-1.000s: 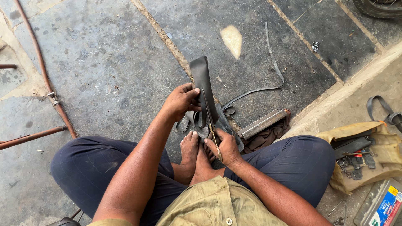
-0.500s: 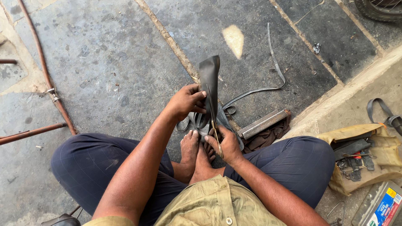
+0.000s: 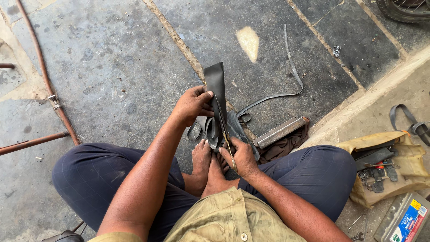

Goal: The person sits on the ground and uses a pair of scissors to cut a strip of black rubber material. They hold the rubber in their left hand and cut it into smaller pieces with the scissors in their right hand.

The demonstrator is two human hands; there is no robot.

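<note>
I sit cross-legged on a stone floor. My left hand grips a flat black strip of rubber tube and holds it upright in front of me. My right hand is closed on the handles of scissors, whose blades run up along the strip's lower edge. More black rubber loops down between the hands, above my bare feet.
A thin cut rubber strip curls across the floor ahead. A metal bar on a dark rag lies to the right. Far right, an open tool pouch and a small box. Rusty rods lie at left.
The rubber strip has turned in my left hand from showing its broad face to nearly edge-on and more upright. The scissors have stayed along its lower edge.
</note>
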